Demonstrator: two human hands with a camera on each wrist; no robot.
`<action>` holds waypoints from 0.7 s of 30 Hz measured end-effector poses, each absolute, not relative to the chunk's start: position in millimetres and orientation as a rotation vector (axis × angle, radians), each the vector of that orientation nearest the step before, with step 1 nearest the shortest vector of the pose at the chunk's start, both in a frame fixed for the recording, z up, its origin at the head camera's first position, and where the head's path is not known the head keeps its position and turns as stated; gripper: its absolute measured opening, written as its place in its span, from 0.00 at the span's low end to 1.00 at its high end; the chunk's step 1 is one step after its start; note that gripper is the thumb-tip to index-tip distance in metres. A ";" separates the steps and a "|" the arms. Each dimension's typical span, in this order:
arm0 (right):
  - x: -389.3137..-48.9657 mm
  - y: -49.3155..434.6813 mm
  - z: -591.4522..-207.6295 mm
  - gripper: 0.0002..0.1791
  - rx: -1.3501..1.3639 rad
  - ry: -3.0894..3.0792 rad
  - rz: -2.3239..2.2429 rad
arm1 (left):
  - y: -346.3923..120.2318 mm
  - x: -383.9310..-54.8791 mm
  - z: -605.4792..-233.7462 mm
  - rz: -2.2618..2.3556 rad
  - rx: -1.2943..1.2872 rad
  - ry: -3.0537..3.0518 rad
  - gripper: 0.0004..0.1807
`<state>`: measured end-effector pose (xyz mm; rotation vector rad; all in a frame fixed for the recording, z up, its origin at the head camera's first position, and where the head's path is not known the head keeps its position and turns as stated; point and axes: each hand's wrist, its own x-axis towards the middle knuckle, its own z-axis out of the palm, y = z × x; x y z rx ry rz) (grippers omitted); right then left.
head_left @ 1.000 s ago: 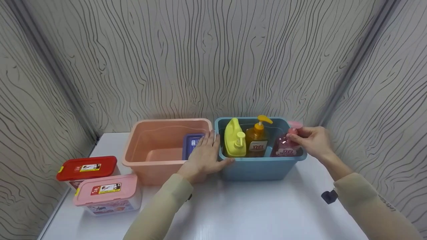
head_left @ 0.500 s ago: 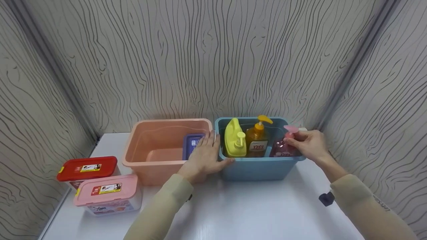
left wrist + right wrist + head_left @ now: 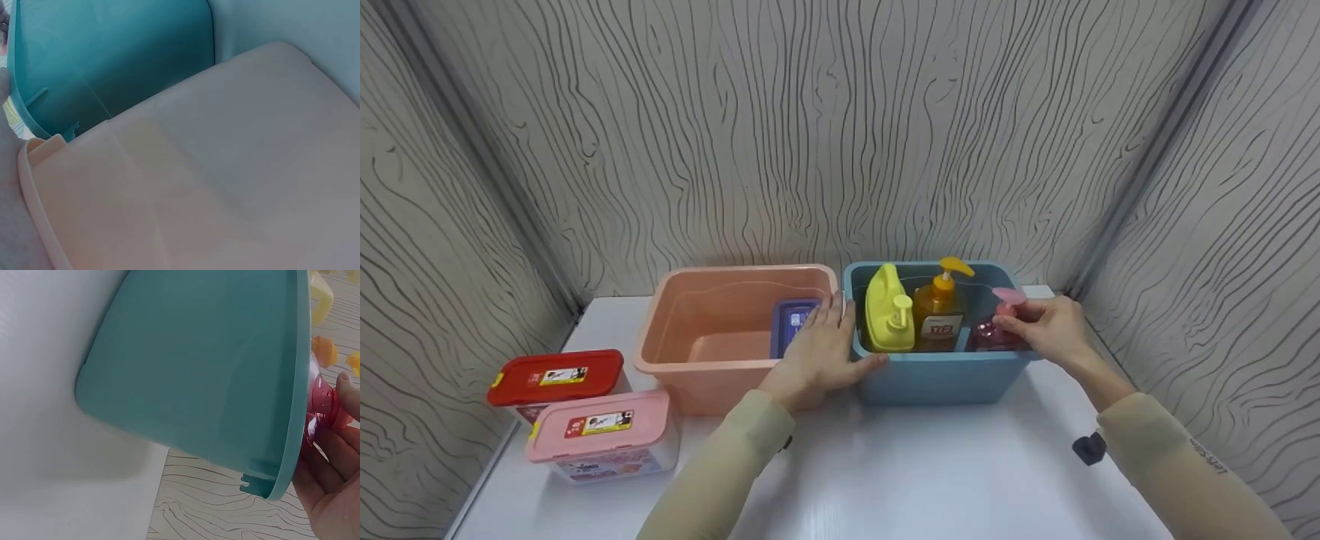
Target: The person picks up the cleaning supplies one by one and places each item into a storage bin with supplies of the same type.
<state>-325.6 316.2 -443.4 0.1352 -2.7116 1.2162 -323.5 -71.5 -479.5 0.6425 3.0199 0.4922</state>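
Note:
A pink pump bottle (image 3: pixel 994 335) stands low inside the right end of the blue bin (image 3: pixel 937 379). My right hand (image 3: pixel 1054 330) pinches its collar just under the pump head; the right wrist view shows thumb and fingers around the red collar (image 3: pixel 340 410). Beside it in that bin are an orange pump bottle (image 3: pixel 939 315) and a yellow jug (image 3: pixel 889 319) with a pump top. My left hand (image 3: pixel 817 356) lies with straight fingers across the adjoining rims of the blue bin and the peach bin (image 3: pixel 705 369). A purple-lidded box (image 3: pixel 787 322) in the peach bin is partly hidden by that hand.
Left of the peach bin, a red-lidded box (image 3: pixel 559 377) and a pink-lidded box (image 3: pixel 604 435) sit on the white table (image 3: pixel 930 465). Wood-grain patterned panels (image 3: pixel 825 135) enclose the back and sides.
My right hand has moved left and slightly forward with the pink pump bottle, which has sunk lower into the blue bin. My left hand has stayed in place.

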 end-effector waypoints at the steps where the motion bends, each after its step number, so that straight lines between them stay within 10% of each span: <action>1: -326.3 316.1 -444.0 0.21 0.128 -2.717 1.219 | -71.3 -323.9 -479.2 0.488 0.645 3.022 0.68; 21: -333.8 306.3 -451.7 0.14 0.113 -2.849 1.109 | -72.3 -323.4 -480.8 0.510 0.653 3.014 0.69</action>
